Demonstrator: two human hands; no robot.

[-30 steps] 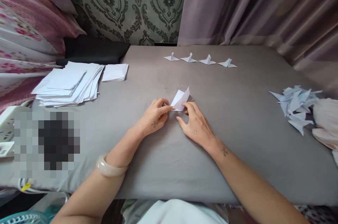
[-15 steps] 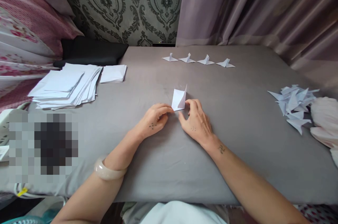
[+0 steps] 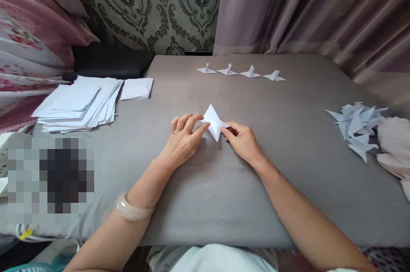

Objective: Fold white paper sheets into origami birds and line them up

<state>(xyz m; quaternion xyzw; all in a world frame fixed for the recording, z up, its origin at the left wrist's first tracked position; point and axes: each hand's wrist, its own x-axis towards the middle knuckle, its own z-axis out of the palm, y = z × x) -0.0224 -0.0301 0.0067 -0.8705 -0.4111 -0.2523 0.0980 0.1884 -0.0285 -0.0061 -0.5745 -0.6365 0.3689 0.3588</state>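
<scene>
A small white sheet of folded paper is held over the middle of the table, its corners pointing out like a diamond. My left hand pinches its left corner between thumb and fingers. On the other side, my right hand grips the right corner, thumb below and fingers partly hidden. Beyond the hands, several folded paper birds stand in a row near the table's far edge.
A heap of folded paper pieces lies at the right beside a pale cloth. Stacks of white paper and a smaller stack of paper squares sit at the left on the grey-covered table. A black item lies behind them.
The paper has been turned from an upright square with a raised flap to a diamond spread between both hands. My left hand has risen slightly, and my right hand has shifted right.
</scene>
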